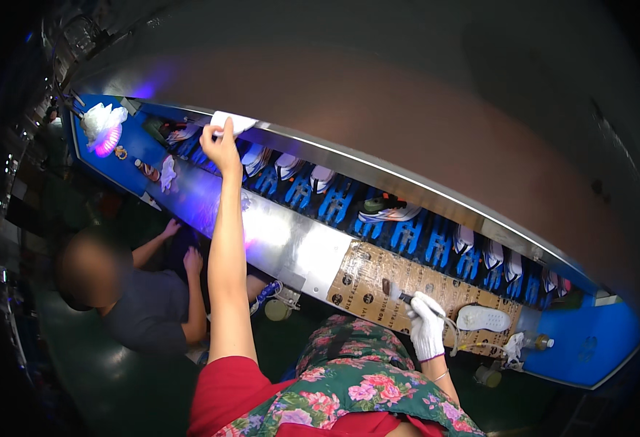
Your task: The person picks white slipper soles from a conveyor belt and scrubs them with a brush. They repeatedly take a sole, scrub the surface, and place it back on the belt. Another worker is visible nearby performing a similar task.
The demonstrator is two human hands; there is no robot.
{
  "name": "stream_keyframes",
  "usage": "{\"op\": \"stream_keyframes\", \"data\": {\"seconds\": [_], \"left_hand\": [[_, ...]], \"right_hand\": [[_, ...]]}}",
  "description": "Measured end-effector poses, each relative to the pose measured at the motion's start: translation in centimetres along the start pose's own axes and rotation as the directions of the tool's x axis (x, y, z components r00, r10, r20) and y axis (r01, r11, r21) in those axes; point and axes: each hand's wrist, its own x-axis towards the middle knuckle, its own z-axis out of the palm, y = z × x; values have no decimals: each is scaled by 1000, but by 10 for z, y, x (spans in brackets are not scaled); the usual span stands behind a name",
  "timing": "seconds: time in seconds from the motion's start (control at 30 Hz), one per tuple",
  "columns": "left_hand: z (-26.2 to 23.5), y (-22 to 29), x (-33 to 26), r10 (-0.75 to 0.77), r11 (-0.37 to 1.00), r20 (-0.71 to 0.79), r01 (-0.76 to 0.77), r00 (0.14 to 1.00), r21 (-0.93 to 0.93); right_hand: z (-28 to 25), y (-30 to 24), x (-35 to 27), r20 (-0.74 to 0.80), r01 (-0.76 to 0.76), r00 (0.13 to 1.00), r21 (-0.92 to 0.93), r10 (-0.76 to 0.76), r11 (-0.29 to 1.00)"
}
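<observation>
My bare left hand [222,149] is stretched far forward to the machine's metal edge, its fingers closed on a white flat piece [234,122] whose kind I cannot make out. In my right hand [426,325], which wears a white knit glove, is a brush [401,295] with dark bristles. The brush is held over the taped cardboard sheet [367,266] on the bench. A thin hose [452,333] curves beside the glove. Right of that hand, a white shoe sole [483,318] lies flat on the cardboard.
Several shoes [390,210] and shoe uppers sit on blue racks [337,202] under the hood [378,95]. A clear bottle [538,341] stands at the right end. Crumpled white material [103,122] lies far left. Another person [141,291] is at the bench's left side.
</observation>
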Motion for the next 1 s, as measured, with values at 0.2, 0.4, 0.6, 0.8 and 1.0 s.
{"op": "stream_keyframes", "data": {"seconds": [0.2,0.4,0.6,0.8,1.0], "left_hand": [[-44,74,-109,-327,916,2,317,945,-245],[-32,124,-219,-601,707,453,702,658,-82],[15,158,-339,-763,402,625,878,165,260],[-1,191,-427,-693,-74,695,977,-194,199],[-21,218,-432,-327,-352,857,893,-398,280]], "right_hand": [[-20,-29,16,17,140,990,115,-143,983],[-18,-87,-4,108,268,951,184,-291,946],[9,-103,-43,307,226,915,151,-263,962],[8,-112,-53,401,301,880,-59,-254,952],[0,-121,-53,444,516,810,-227,-384,826]]}}
